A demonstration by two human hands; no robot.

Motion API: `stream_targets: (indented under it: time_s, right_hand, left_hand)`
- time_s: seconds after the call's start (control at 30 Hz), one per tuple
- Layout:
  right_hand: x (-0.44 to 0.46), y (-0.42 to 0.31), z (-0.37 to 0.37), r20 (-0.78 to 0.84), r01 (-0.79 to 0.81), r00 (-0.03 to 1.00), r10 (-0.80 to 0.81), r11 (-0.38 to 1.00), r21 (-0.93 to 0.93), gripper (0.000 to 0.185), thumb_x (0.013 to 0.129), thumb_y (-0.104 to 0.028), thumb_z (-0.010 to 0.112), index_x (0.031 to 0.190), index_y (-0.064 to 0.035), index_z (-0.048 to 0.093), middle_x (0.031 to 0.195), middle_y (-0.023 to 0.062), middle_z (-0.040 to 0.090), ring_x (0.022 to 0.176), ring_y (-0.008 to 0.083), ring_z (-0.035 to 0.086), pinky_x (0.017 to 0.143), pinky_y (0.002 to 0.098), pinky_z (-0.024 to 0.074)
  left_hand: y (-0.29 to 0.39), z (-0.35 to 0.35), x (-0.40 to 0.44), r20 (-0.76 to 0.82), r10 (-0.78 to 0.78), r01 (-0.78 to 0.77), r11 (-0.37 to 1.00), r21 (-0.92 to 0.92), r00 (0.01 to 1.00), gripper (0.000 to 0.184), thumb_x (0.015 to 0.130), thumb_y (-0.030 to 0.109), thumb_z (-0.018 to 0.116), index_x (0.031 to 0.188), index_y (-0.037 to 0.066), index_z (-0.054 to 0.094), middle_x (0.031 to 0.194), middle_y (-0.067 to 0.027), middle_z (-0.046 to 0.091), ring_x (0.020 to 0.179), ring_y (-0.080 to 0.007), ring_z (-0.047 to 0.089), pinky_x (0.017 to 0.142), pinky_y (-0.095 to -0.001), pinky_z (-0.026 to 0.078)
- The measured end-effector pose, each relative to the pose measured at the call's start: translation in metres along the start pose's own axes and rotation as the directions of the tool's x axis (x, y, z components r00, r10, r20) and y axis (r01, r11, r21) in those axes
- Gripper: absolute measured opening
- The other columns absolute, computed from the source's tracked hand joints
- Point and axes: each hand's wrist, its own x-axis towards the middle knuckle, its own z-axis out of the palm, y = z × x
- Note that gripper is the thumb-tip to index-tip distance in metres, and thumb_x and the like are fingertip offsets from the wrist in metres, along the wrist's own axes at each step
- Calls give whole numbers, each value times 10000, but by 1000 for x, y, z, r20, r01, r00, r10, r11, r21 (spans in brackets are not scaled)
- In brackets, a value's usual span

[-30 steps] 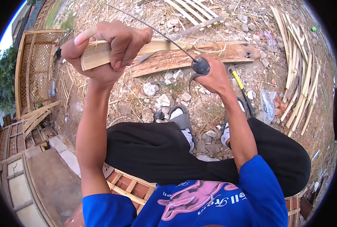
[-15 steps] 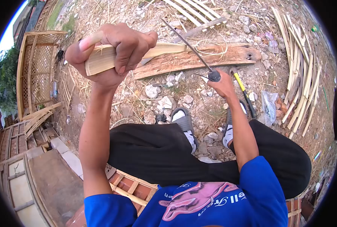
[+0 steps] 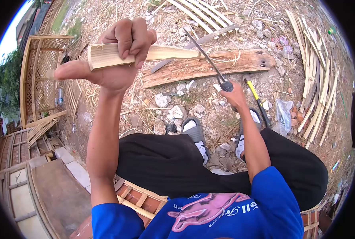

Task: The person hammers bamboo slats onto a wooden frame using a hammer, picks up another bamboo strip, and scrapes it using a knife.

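A pale, tapered wood piece (image 3: 165, 53) lies across the palm of my left hand (image 3: 119, 59), its wide end near my outstretched thumb and my fingers curled over it. Its thin tip points right, above the weathered plank (image 3: 201, 67) on the ground. In my right hand (image 3: 235, 95) is the dark handle of a long-bladed knife (image 3: 205, 53). The blade slants up and left, and passes close to the tip of the wood; whether they touch I cannot tell.
A yellow and black hammer (image 3: 257, 97) lies right of my feet, beside a clear plastic bag (image 3: 283, 117). Thin wood strips (image 3: 319, 79) are piled at the right, with more strips (image 3: 201, 16) at the top. A lattice panel (image 3: 40, 79) stands at the left.
The knife has swung to a steeper slant and moved right and down with my right hand. My left thumb has stretched out to the left, off the wood piece.
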Motion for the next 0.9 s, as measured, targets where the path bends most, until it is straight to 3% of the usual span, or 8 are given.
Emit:
stream_targets:
  time_s: [0.03,0.13,0.23,0.33,0.5,0.6,0.73,0.9]
  right_hand:
    - [0,2,2,27,-38,999,37,999,33,306,656,-187,724,894,-12,643,790,105,669,709,216,617,697,339,488]
    - [7,-4,8,17,-124,992,123,981,147,291,660,-177,723,880,-9,636,783,89,666,689,184,601,676,328,480]
    - [16,-8,13,-32,-91,994,102,966,241,275,665,-169,722,873,-12,632,779,90,664,676,194,592,663,328,475]
    - [15,-16,11,-73,-43,996,55,987,156,274,667,-168,733,875,-18,636,791,98,671,692,210,610,679,334,485]
    - [6,-29,11,-59,50,997,-46,997,67,318,663,-171,749,929,-26,655,848,127,691,774,236,653,739,347,503]
    - [2,-29,17,-55,37,998,-32,996,78,310,657,-144,752,916,-12,645,801,107,672,725,207,627,702,329,494]
    - [-1,-38,25,-79,59,995,-54,996,65,322,652,-128,752,927,0,640,796,116,672,708,212,623,705,326,495]
    - [-11,-89,22,-80,185,980,-182,983,21,361,651,-185,728,967,-38,635,877,158,687,824,308,666,761,370,506]
  left_hand:
    - [-5,-4,0,44,45,-45,999,-19,998,782,644,957,357,691,176,337,675,22,351,540,-119,329,694,-292,275]
    - [-5,8,1,-155,-50,52,999,7,987,719,688,884,410,715,171,323,684,14,316,630,-138,288,706,-311,276]
    - [-3,2,1,-55,97,-96,995,15,994,515,816,626,430,764,122,341,715,-27,331,675,-153,275,647,-308,257]
    - [3,6,1,-163,144,-151,988,-36,976,312,834,413,409,779,109,366,731,-40,358,688,-157,301,682,-316,281]
    - [27,54,16,-646,-64,21,997,-75,760,248,912,310,316,813,92,382,739,-47,364,705,-160,323,738,-327,307]
    - [16,28,0,-269,83,-90,996,-13,960,281,925,347,319,773,111,340,698,-34,333,665,-156,293,689,-331,285]
    - [10,26,-3,-201,156,-160,987,-1,967,365,918,405,332,680,138,259,562,3,237,550,-132,201,586,-337,235]
    - [9,26,-1,-314,139,-105,987,125,939,456,992,399,276,619,141,224,475,29,168,474,-115,111,494,-319,181]
